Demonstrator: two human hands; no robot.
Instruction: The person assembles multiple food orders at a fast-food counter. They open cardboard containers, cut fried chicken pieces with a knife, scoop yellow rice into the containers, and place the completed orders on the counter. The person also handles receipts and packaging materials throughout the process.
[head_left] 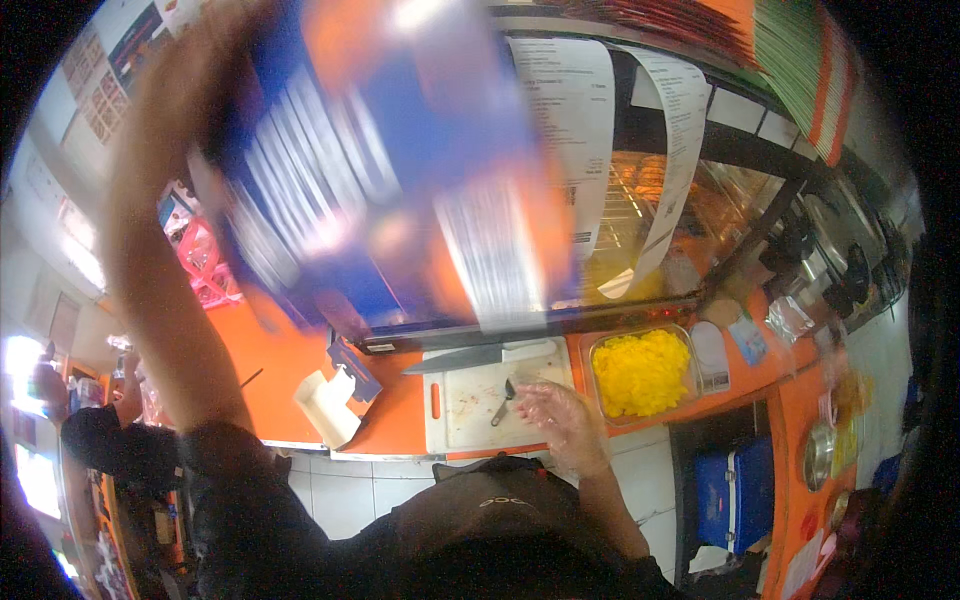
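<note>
My left arm reaches up at the left, and my left hand (pixel 225 45), blurred near the upper edge, is at a large blue and orange carton (pixel 400 130). The carton is smeared by motion and appears held up in front of me; my fingers are hard to make out. My right hand (pixel 560 415), in a clear plastic glove, hovers over the right part of a white cutting board (pixel 450 410) with fingers loosely spread, holding nothing visible. By its fingertips lies a small dark-tipped utensil (pixel 503 400). A large knife (pixel 455 359) rests along the board's far edge.
A tray of yellow shredded food (pixel 642 373) stands right of the board, and a small opened cardboard box (pixel 328 408) left of it. Long receipts (pixel 560 130) hang before a lit glass cabinet (pixel 730 190). Another person's dark sleeve (pixel 115 440) shows at the left.
</note>
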